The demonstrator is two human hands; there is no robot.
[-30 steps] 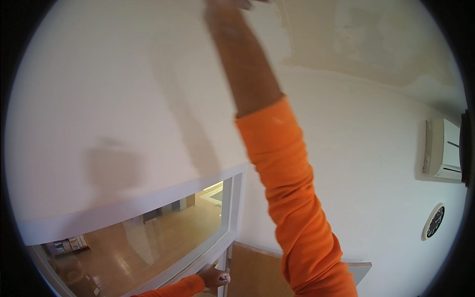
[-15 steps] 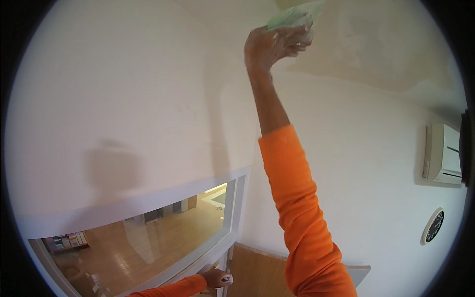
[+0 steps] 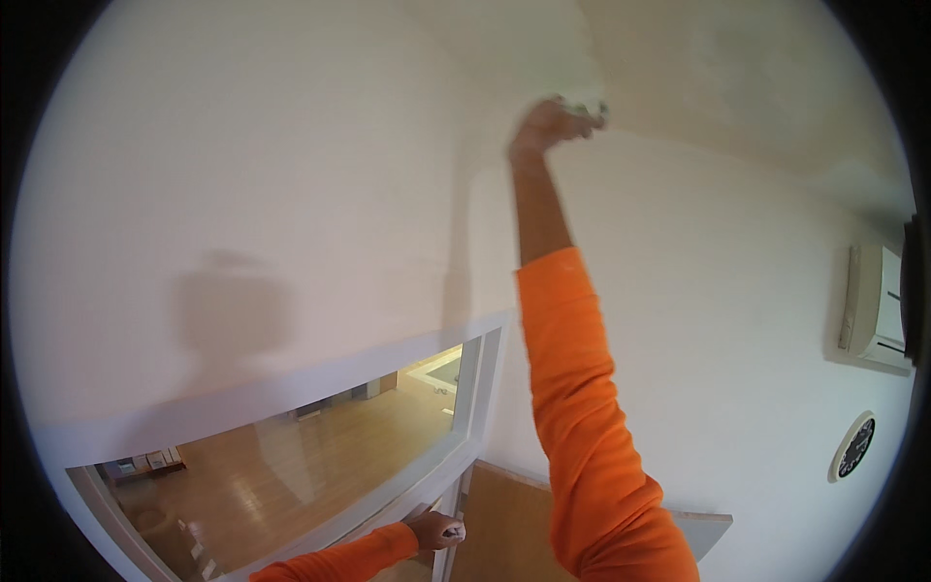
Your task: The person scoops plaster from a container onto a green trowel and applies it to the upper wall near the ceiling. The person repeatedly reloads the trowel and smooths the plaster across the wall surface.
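Observation:
My right hand (image 3: 558,126) is raised high against the patchy ceiling (image 3: 718,78), its arm in an orange sleeve. The fingers are bent closed around a pale, flat piece (image 3: 588,109), smeared by motion; half a second ago it showed as light green, with white smears on it and on the fingers. Low in the view, my left hand (image 3: 434,530) is closed in a fist beside the lower corner of the window frame (image 3: 477,407). White stuff coats its fingertips, and what they may hold is hidden.
An interior window (image 3: 330,436) looks onto a room with a wooden floor. A brown board (image 3: 504,524) stands below the right arm. On the right wall hang an air conditioner (image 3: 878,306) and a round black-faced clock (image 3: 853,446). Shadows fall on the left wall (image 3: 320,175).
My right hand has come down in the view, with the flat piece now less visible and blurred. My left hand appears slightly higher and further right, as the window and corner also shifted right.

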